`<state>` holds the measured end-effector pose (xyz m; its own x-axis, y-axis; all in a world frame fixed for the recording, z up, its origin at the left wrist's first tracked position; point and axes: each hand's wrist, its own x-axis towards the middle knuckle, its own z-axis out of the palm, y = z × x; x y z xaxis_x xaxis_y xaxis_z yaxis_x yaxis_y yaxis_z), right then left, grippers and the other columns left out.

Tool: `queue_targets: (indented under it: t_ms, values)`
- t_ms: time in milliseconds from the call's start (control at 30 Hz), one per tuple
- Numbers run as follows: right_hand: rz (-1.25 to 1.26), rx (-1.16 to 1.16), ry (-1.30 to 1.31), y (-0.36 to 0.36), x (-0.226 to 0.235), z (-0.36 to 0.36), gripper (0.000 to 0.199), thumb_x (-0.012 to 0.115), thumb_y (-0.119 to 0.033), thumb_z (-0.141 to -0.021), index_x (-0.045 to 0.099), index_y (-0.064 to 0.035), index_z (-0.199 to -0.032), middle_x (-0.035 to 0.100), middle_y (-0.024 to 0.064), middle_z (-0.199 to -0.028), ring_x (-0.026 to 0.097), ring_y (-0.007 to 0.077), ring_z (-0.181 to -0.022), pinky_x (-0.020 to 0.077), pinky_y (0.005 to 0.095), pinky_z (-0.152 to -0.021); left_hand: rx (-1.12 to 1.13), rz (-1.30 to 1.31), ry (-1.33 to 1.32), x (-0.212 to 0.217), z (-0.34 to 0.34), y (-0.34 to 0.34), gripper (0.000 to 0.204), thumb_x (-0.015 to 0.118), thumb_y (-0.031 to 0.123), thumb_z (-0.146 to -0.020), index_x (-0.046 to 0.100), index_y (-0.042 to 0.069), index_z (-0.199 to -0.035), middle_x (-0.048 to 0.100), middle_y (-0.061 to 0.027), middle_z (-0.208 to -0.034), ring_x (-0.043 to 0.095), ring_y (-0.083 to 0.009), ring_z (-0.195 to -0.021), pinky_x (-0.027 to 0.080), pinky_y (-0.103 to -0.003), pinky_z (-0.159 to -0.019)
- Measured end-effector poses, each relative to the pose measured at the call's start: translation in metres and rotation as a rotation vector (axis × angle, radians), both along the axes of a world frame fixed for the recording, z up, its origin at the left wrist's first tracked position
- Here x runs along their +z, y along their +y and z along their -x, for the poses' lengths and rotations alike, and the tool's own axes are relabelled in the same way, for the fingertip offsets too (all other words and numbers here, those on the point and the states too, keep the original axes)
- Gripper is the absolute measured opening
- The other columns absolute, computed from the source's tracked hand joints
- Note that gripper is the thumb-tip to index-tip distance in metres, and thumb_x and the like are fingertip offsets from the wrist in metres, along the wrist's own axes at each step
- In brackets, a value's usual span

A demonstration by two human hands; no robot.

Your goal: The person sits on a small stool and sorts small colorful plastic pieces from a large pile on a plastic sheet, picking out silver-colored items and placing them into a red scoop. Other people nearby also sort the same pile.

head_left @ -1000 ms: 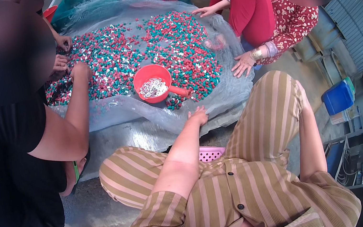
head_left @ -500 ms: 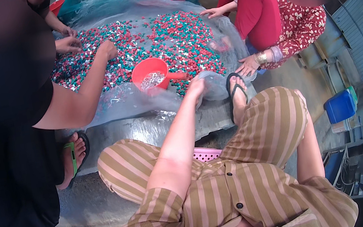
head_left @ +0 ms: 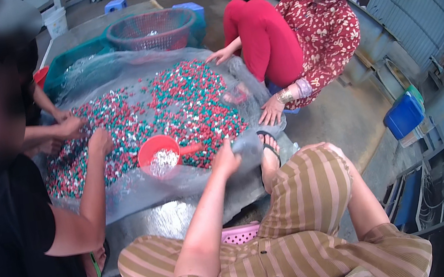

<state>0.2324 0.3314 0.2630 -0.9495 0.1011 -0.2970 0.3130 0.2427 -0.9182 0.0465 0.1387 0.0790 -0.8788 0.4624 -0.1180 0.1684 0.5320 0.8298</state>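
My left hand [head_left: 227,160] is closed on the near edge of a greyish translucent net sheet [head_left: 143,195], pulling a fold of it up. Many small red, green and white pieces [head_left: 191,96] lie spread over the sheet. Left of my hand sits a red plastic dipper [head_left: 147,153] holding shiny whitish pieces, its handle pointing toward my fingers. My right forearm [head_left: 364,196] runs behind my raised knee, which hides the right hand. My sandalled foot [head_left: 269,151] rests at the sheet's near right corner.
At the left, people in dark clothes reach into the pieces with their hands [head_left: 73,127]. A person in red trousers [head_left: 269,35] sits at the right, one hand on the sheet. Beyond stand a large basket [head_left: 151,25] and a green tub [head_left: 55,85]. A pink basket [head_left: 240,234] lies below my knees.
The view has tilted up and shifted right, so more of the far floor shows. My left hand still grips the sheet's edge. The co-workers' hands at the left have moved slightly among the pieces.
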Motion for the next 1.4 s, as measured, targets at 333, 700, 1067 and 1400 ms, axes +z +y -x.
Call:
queue_targets:
  t_ms: [333, 700, 1067, 1400]
  values:
    - [0.15, -0.016, -0.019, 0.006, 0.0, -0.001, 0.024, 0.054, -0.016, -0.084, 0.058, -0.001, -0.102, 0.061, 0.0108, -0.094, 0.057, 0.0192, -0.088, 0.0453, 0.0306, -0.079, 0.114, 0.061, 0.076, -0.001, -0.008, -0.001, 0.024, 0.059, 0.014, -0.075, 0.065, 0.007, -0.097, 0.064, -0.0182, -0.099, 0.062, -0.0341, -0.092, 0.049, -0.043, -0.08]
    - [0.216, 0.384, -0.055, -0.023, 0.02, 0.015, 0.033, 0.054, -0.02, -0.085, 0.058, 0.0001, -0.111, 0.063, 0.0134, -0.101, 0.059, 0.0209, -0.096, 0.0453, 0.0315, -0.084, 0.471, -1.296, -0.495, 0.015, 0.033, -0.042, 0.038, 0.038, -0.007, -0.082, 0.054, 0.005, -0.114, 0.063, -0.0095, -0.093, 0.062, -0.017, -0.074, 0.052, -0.031, -0.066]
    - [-0.616, 1.187, -0.513, -0.062, 0.016, 0.201, 0.061, 0.057, -0.047, -0.081, 0.053, -0.0035, -0.123, 0.062, 0.0153, -0.11, 0.058, 0.0261, -0.105, 0.0423, 0.0352, -0.093, -0.729, 0.105, -0.12, 0.019, -0.03, -0.049, 0.086, 0.068, 0.051, -0.073, 0.037, 0.0, -0.135, 0.044, -0.0221, -0.133, 0.046, -0.0325, -0.121, 0.035, -0.039, -0.102]
    - [-0.881, 1.751, 0.072, -0.159, -0.139, 0.215, 0.061, 0.052, -0.05, -0.082, 0.043, -0.0177, -0.133, 0.038, 0.0153, -0.139, 0.042, 0.0319, -0.123, 0.0388, 0.0431, -0.099, -0.141, 0.78, 0.373, -0.027, 0.043, -0.211, 0.031, 0.067, 0.022, -0.072, 0.063, 0.006, -0.099, 0.063, -0.0124, -0.097, 0.061, -0.029, -0.094, 0.052, -0.041, -0.071]
